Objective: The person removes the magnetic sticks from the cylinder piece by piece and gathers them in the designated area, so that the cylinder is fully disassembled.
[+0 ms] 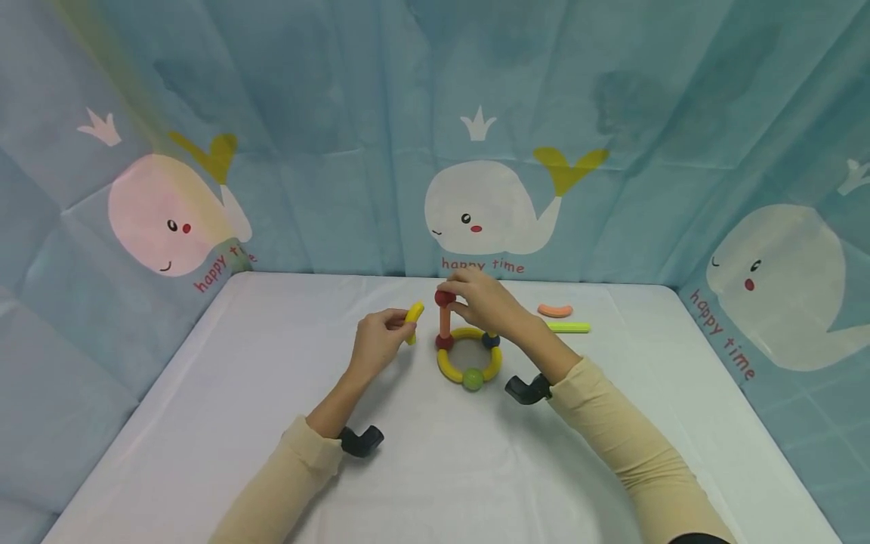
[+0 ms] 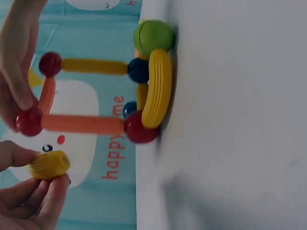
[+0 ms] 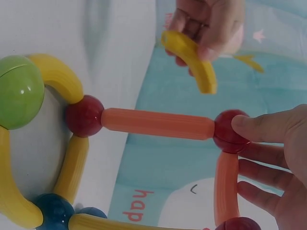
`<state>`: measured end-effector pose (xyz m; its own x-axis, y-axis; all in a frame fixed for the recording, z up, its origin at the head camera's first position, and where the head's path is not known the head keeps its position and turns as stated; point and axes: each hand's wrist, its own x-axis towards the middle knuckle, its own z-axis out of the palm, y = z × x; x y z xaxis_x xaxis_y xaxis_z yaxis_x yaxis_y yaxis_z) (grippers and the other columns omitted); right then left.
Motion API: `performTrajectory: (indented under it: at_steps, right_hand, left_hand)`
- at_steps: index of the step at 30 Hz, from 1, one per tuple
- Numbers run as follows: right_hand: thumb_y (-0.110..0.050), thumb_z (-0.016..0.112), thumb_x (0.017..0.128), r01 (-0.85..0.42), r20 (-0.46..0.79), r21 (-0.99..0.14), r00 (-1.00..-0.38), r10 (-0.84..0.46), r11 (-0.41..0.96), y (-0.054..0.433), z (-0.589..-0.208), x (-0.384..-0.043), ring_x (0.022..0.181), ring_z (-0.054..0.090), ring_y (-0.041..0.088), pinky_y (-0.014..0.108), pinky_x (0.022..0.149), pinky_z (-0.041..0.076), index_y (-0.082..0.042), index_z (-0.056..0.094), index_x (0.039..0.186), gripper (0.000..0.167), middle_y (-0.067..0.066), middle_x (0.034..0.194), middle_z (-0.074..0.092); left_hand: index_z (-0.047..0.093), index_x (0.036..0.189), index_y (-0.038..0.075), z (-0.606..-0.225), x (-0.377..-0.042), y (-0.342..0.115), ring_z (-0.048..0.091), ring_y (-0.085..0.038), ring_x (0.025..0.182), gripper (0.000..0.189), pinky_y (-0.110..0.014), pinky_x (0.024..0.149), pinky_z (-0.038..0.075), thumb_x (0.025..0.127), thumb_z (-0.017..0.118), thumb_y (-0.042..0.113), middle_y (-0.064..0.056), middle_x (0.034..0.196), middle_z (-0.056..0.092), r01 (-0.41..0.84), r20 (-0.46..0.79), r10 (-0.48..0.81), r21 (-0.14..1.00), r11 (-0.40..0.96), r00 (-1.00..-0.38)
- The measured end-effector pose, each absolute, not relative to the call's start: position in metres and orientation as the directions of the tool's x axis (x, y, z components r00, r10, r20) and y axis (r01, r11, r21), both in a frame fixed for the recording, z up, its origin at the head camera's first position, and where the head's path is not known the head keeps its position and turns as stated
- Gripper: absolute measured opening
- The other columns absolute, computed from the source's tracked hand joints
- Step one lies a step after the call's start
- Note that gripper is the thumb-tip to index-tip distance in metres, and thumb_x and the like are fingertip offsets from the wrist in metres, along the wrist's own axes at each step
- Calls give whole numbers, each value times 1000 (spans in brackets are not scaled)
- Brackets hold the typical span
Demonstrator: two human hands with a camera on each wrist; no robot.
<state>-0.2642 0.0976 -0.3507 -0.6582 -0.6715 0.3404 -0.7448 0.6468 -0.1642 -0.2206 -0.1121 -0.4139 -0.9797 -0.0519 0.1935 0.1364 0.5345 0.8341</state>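
Observation:
My left hand point(image 1: 375, 341) pinches a curved yellow stick point(image 3: 196, 62) between thumb and fingers, raised off the table just left of a ball-and-stick structure. The structure's base is a ring of curved yellow sticks point(image 2: 158, 88) joined by a green ball point(image 1: 473, 379), a red ball point(image 3: 84, 116) and blue balls. An orange straight stick point(image 2: 84, 123) and a yellow one point(image 2: 96, 66) stand upright from it. My right hand point(image 1: 491, 301) grips the upper red ball point(image 3: 231, 130), its other fingers beside the curved orange stick point(image 3: 226, 184) that links the two top red balls.
A loose curved orange stick point(image 1: 555, 310) and a lime-green straight stick point(image 1: 569, 328) lie on the white tablecloth point(image 1: 435, 476), right of the structure. A blue curtain point(image 1: 326, 211) printed with whales rises behind the table and along both sides.

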Motion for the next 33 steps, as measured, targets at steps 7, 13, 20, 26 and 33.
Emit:
performTrajectory:
  at_steps: [7, 13, 20, 26, 33]
  right_hand:
    - [-12, 72, 87, -739, 329, -162, -666, -670, 654, 96, -350, -264, 104, 57, 22, 32, 87, 55, -9, 70, 115, 28, 6, 109, 67]
    - [-12, 72, 88, -743, 327, -157, -661, -676, 650, 95, -349, -264, 104, 58, 22, 32, 88, 55, -9, 70, 115, 27, 5, 109, 67]
    - [-12, 72, 87, -745, 339, -155, -657, -673, 649, 95, -349, -262, 103, 59, 22, 32, 88, 55, -8, 70, 115, 28, 6, 109, 67]
    - [-12, 72, 87, -742, 346, -154, -659, -668, 652, 97, -352, -263, 102, 59, 21, 31, 87, 55, -8, 70, 114, 27, 5, 108, 67]
    - [-11, 72, 87, -751, 365, -145, -646, -671, 644, 99, -353, -265, 102, 60, 22, 32, 88, 55, -7, 70, 113, 26, 6, 108, 68]
  left_hand:
    - [68, 118, 2, -411, -223, -156, 71, -20, 85, 35, -32, 75, 55, 89, 65, 22, -15, 105, 73, -14, 10, -38, 804, 594, -999]
    - [63, 124, -2, -415, -217, -201, 70, -20, 83, 40, -24, 68, 51, 91, 62, 22, -19, 108, 71, -129, -74, -113, 763, 633, -991]
    - [61, 121, -9, -422, -202, -251, 66, -22, 84, 41, -28, 69, 53, 92, 61, 20, -27, 114, 65, -237, -235, -100, 679, 695, -967]
    - [60, 119, -12, -428, -197, -272, 63, -22, 81, 40, -32, 70, 53, 92, 61, 17, -29, 112, 63, -299, -324, -110, 619, 727, -940]
    - [61, 120, -10, -439, -201, -273, 61, -23, 82, 39, -30, 68, 51, 91, 63, 16, -25, 107, 66, -350, -355, -156, 588, 730, -922]
